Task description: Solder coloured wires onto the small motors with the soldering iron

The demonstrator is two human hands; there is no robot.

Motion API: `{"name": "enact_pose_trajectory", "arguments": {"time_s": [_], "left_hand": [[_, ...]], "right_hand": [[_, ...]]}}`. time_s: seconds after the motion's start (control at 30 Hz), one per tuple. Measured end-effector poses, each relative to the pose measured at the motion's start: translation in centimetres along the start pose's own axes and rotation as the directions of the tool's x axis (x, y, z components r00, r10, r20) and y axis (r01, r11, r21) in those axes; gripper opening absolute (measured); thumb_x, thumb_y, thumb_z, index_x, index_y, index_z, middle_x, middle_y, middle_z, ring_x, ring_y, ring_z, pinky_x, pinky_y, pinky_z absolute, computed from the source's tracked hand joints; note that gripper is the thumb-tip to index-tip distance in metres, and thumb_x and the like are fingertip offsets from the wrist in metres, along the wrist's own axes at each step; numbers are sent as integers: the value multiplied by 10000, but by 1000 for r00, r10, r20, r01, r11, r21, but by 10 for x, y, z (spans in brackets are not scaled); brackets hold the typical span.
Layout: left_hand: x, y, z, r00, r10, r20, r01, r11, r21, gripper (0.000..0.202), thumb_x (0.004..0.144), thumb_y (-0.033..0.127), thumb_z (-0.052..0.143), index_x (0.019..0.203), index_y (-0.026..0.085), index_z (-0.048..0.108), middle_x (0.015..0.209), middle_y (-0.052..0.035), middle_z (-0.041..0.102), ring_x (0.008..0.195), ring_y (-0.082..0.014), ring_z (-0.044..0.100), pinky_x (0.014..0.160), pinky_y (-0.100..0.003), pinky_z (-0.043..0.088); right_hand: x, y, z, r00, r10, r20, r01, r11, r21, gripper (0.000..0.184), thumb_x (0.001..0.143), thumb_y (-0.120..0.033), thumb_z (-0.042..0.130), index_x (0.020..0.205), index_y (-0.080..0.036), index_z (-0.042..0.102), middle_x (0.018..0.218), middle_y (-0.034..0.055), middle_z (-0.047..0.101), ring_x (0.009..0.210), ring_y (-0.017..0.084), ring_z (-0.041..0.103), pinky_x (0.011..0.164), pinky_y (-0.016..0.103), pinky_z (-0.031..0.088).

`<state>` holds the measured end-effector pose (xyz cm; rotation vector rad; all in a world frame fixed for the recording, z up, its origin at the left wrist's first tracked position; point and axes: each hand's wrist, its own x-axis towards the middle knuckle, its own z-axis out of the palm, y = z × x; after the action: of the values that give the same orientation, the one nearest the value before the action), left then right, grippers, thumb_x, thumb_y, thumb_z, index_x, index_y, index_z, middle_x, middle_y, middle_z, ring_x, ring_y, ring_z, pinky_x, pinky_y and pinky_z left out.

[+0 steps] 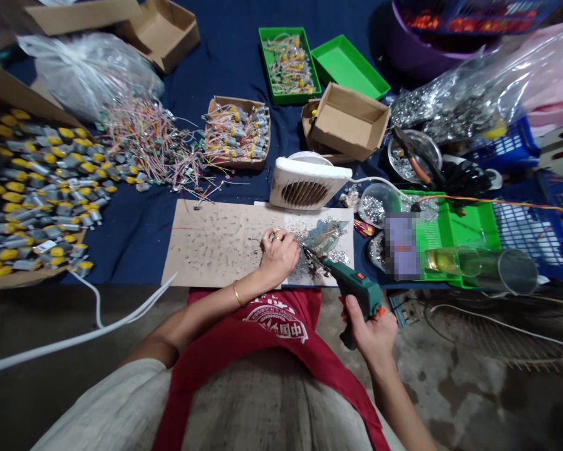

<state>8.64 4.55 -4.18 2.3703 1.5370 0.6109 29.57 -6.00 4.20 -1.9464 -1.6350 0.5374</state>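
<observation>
The person's left hand (277,255) is curled over, fingers pulled in and pinching something small against the scorched cardboard sheet (215,247). A thin wire lead (255,239) pokes out past the fingertips on the far side. The pinched part is mostly hidden by the fingers, so it's hard to say exactly what it is; probably the end of that lead. A gold bangle sits on the left wrist and a ring on one finger.

The right hand (369,335) is closed around the grip of a green soldering gun (354,288), with the fingers wrapped around the handle. The gun's metal tip (308,252) points up and left, right next to the left hand's fingers, at the edge of a heap of silvery solder scraps (316,260). Both hands are over the sheet area on the front of the desk, which is covered with a navy cloth (135,254).

Just past the sheet is a white exhaust fan (304,186) with its cord. On the left, a cardboard box (32,194) holds a big pile of small motors with yellow ends. Wired motors sit in a cardboard tray (237,134) and a green tray (288,66). On the right are orange-handled pliers (415,156) on a round dish, a clear bag of metal bits (469,100), and a glass (478,269) lying on its side in a green tray (454,235).
</observation>
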Motion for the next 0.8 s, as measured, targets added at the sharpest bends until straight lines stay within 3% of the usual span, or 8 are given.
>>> {"name": "enact_pose_trajectory", "arguments": {"time_s": [0.37,0.8], "left_hand": [[0,0,3,1000,7,-23,-7,1000,16,179,987,206,556,860,179,679,991,-75,715,1083,-266,576,1072,-532,345],[-1,-1,4,1000,12,-16,-12,1000,8,194,987,199,557,847,179,690,982,-83,707,1079,-269,569,1071,-540,339]], "right_hand": [[5,-7,1,999,-42,-31,42,999,-17,540,927,-591,558,532,-224,581,535,46,627,484,183,601,541,292,492],[7,-6,1,994,-106,-24,104,992,-69,466,945,-561,553,696,-199,710,531,34,609,513,196,617,563,289,492]]}}
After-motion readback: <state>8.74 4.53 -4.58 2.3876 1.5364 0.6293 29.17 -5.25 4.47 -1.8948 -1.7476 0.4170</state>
